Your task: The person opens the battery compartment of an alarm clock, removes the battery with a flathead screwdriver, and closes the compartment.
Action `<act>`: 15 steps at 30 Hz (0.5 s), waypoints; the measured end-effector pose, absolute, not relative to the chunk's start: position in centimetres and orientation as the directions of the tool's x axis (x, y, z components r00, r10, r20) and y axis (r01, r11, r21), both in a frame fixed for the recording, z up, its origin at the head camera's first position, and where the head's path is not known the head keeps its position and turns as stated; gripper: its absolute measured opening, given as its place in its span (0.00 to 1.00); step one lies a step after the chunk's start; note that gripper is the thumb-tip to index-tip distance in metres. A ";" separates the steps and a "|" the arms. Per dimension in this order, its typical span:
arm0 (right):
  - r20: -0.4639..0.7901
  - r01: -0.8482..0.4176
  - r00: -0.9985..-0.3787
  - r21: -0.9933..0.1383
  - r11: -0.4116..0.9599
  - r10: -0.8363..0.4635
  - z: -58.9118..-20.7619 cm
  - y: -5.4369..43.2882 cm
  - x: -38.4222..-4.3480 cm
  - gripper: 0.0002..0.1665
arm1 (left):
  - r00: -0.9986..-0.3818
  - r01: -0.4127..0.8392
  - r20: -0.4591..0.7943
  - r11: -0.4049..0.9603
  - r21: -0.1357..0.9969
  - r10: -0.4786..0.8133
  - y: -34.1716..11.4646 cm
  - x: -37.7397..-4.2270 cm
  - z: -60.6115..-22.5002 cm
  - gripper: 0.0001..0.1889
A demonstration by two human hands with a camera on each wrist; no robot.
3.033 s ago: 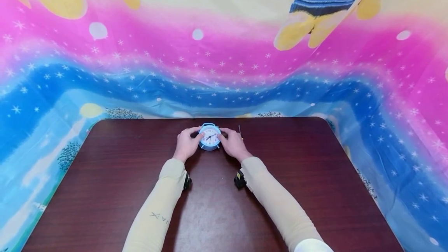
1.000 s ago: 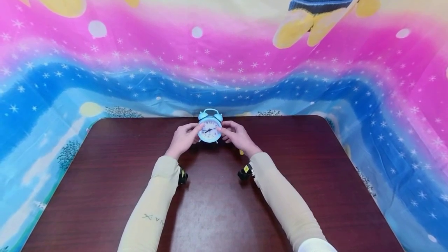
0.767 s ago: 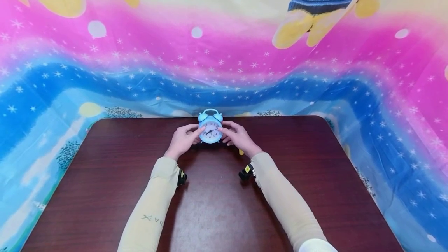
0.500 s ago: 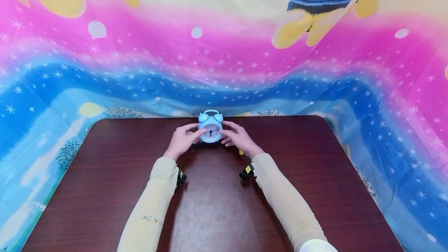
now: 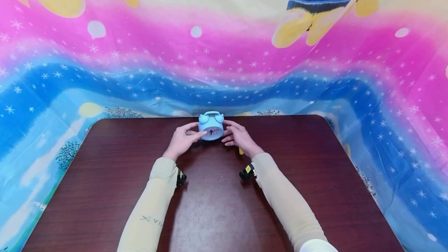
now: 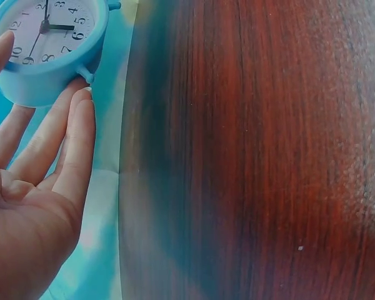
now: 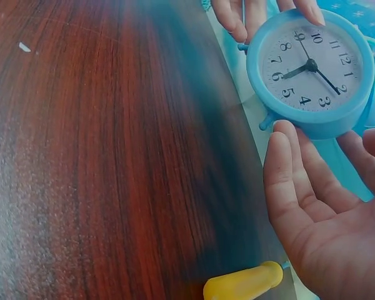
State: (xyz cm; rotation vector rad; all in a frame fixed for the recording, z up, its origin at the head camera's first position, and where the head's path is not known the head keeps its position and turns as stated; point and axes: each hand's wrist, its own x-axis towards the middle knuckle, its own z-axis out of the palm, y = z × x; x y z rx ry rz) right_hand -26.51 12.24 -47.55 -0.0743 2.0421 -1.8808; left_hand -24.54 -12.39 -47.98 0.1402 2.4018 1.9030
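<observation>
A light blue twin-bell alarm clock (image 5: 211,126) is held near the table's far edge, tipped forward so its bells and handle show and its white face slants down. My left hand (image 5: 182,138) grips its left side, thumb on the front rim, other fingers (image 6: 81,134) behind and under it. My right hand (image 5: 241,139) is at the clock's right side. Its fingers (image 7: 281,169) extend fairly straight toward the clock's lower side and back, and its thumb is off the face. In the right wrist view, the clock (image 7: 319,115) has small peg feet and left-hand fingertips at its far side.
A yellow-handled screwdriver (image 7: 244,284) lies on the table beside my right hand, mostly covered by it in the head view. The dark red-brown wooden table (image 5: 217,205) ends just behind the clock, against a patterned cloth backdrop (image 5: 224,69).
The clock has gone from leaning back to tipping forward, bringing its bells into view and turning its face downward. My right thumb has come off the face; my left hand keeps its grip.
</observation>
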 end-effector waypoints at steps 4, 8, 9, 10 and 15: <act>-0.224 0.202 -0.938 -0.973 0.108 -0.265 -47.5 12.2 -26.4 0.25 | -0.992 0.031 0.002 0.220 0.975 0.127 -12.4 -24.4 -47.9 0.32; -0.224 0.198 -0.939 -0.973 0.120 -0.260 -47.5 12.2 -26.4 0.28 | -0.990 0.049 0.016 0.234 0.971 0.140 -12.4 -24.3 -47.8 0.31; -0.226 0.200 -0.939 -0.972 0.122 -0.260 -47.5 12.2 -26.4 0.29 | -0.990 0.052 0.018 0.239 0.970 0.141 -12.4 -24.3 -47.8 0.31; -0.232 0.205 -0.938 -0.971 0.127 -0.258 -47.4 12.2 -26.4 0.30 | -0.990 0.053 0.019 0.241 0.969 0.142 -12.4 -24.3 -47.8 0.31; -0.273 0.245 -0.932 -0.960 0.138 -0.240 -47.3 12.1 -26.4 0.37 | -0.988 0.064 0.029 0.223 0.973 0.154 -12.3 -24.3 -47.9 0.32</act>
